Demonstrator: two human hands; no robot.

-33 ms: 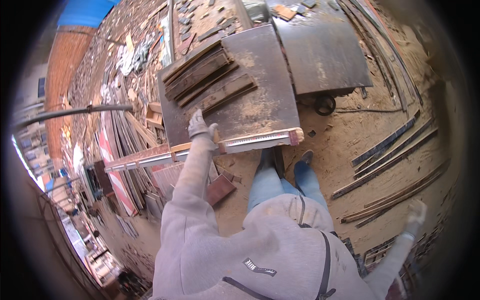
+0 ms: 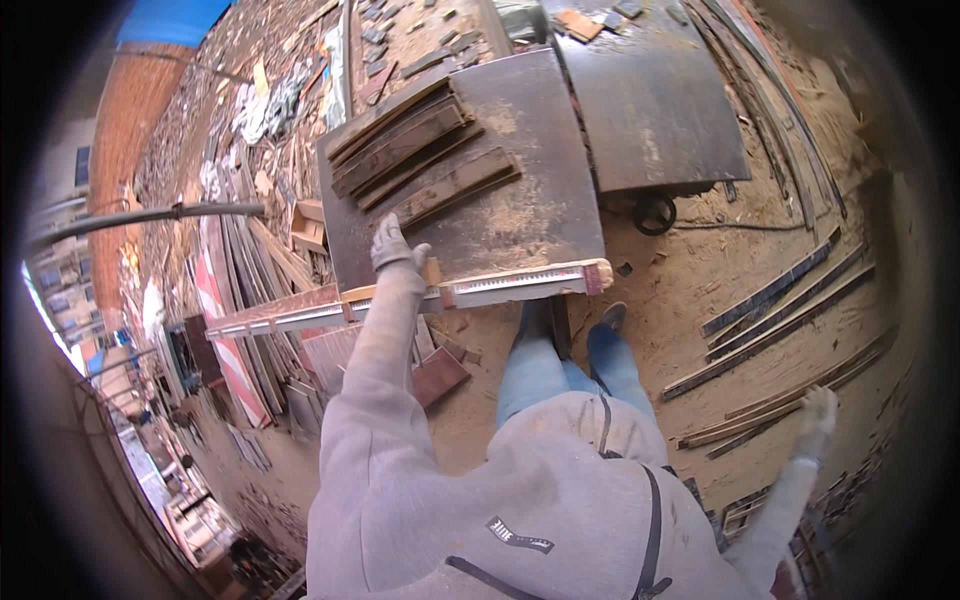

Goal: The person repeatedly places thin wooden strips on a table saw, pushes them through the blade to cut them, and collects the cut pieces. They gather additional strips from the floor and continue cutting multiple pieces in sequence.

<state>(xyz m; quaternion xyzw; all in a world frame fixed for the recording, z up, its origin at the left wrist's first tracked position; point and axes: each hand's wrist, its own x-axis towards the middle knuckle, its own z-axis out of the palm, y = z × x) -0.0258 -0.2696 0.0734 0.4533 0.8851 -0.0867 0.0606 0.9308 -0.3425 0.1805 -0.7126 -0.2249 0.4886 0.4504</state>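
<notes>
My left hand (image 2: 397,249), in a pale work glove, reaches over the near left part of a dark metal table (image 2: 545,215). Its fingers are stretched forward at the left end of the nearest wooden plank (image 2: 455,188), with the thumb spread to the right; nothing is gripped. Whether the fingertips press on the plank I cannot tell. Farther back lie several dark wooden strips (image 2: 400,145), side by side. A rail with a measuring scale (image 2: 520,283) runs along the table's near edge. Out to the right, my gloved right hand (image 2: 820,412) hangs empty above the ground, fingers extended and slightly blurred.
A second metal table (image 2: 655,120) with a black wheel (image 2: 655,213) under it adjoins on the right. Long boards (image 2: 770,335) lie on the sandy ground at my right. Scrap wood (image 2: 245,290) is heaped at the left, beneath a metal pipe (image 2: 150,222). My legs stand close to the rail.
My right hand has swung slightly left and forward. My left hand has shifted a little at the plank's end. The planks lie as before.
</notes>
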